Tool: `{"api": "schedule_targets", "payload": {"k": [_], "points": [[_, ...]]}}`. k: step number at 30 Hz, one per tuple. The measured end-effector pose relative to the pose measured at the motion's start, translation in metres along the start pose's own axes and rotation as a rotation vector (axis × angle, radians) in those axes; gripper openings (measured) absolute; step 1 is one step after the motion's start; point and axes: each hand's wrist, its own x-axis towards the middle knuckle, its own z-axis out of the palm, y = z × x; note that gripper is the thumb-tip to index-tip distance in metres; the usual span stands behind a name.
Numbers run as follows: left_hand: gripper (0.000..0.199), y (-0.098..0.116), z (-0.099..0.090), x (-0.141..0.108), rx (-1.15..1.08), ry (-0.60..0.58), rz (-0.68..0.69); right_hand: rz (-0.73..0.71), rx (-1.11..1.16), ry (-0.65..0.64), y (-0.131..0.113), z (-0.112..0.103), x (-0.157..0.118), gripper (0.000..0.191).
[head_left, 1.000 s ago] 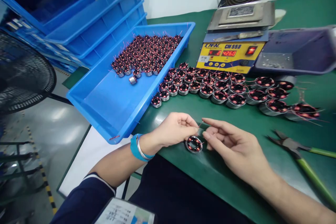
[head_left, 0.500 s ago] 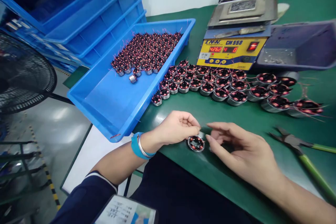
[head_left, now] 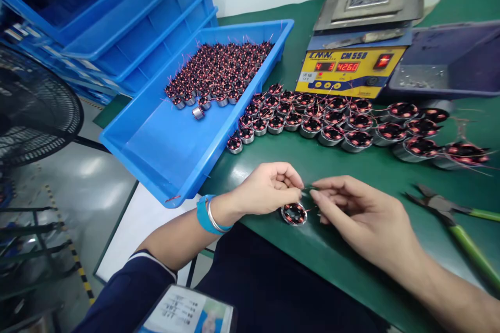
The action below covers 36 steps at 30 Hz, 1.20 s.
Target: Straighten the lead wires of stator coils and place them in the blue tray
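Observation:
On the green bench in front of me a small motor stator [head_left: 294, 215], a metal ring with copper coils inside, lies between my hands. My left hand [head_left: 269, 187] is at its upper left edge, thumb and forefinger pinched together. From that pinch a faint thin wire [head_left: 307, 188] seems to run across to my right hand [head_left: 357, 213]. The right thumb and forefinger close on its other end, just right of the stator; the remaining fingers are curled. How the wire joins the stator is hidden.
Several stators stand in rows [head_left: 311, 127] behind my hands. A blue tray [head_left: 160, 140] with many more is at the left. Behind the rows sits a yellow-fronted CM 558 unit [head_left: 351, 73], beside a purple bin [head_left: 449, 57]. Green-handled pliers [head_left: 441, 210] lie at right.
My right fingertips have drawn closer together, beside the left pinch. The red numbers on the yellow unit differ. The whole view has shifted slightly.

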Motion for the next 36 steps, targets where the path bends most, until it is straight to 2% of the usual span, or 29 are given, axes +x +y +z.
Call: {"api": "schedule_targets", "payload": {"k": [3, 7, 11, 14, 16, 19, 23, 26, 32, 36], "points": [[0.012, -0.003, -0.004, -0.002, 0.037, -0.08, 0.022, 0.1, 0.024, -0.043, -0.002, 0.002, 0.004, 0.044], [0.016, -0.002, -0.006, 0.0, 0.079, -0.169, -0.037, 0.092, 0.017, -0.059, -0.002, 0.0, 0.007, 0.05], [0.022, 0.001, -0.003, 0.001, 0.016, -0.069, -0.026, 0.129, -0.019, -0.062, 0.002, -0.018, 0.008, 0.061], [0.041, 0.004, 0.0, 0.001, -0.001, 0.004, -0.036, 0.195, -0.041, -0.18, 0.005, -0.035, 0.006, 0.071], [0.033, 0.008, 0.002, 0.001, 0.024, 0.002, -0.09, 0.244, -0.038, -0.242, 0.007, -0.041, 0.004, 0.072], [0.009, 0.016, 0.006, 0.003, 0.082, 0.003, -0.157, 0.283, 0.01, -0.231, 0.007, -0.041, 0.001, 0.068], [0.013, 0.022, 0.011, 0.005, 0.147, 0.039, -0.178, 0.268, 0.057, -0.184, 0.004, -0.031, 0.001, 0.065], [0.016, 0.024, 0.013, 0.007, 0.166, 0.009, -0.203, 0.209, 0.069, -0.104, 0.0, -0.024, 0.003, 0.063], [0.017, 0.024, 0.013, 0.012, 0.147, -0.084, -0.265, 0.061, 0.023, -0.028, 0.0, -0.015, 0.004, 0.041], [0.017, 0.025, 0.014, 0.012, 0.118, -0.094, -0.273, -0.002, -0.025, 0.018, 0.004, -0.011, 0.002, 0.029]]}}
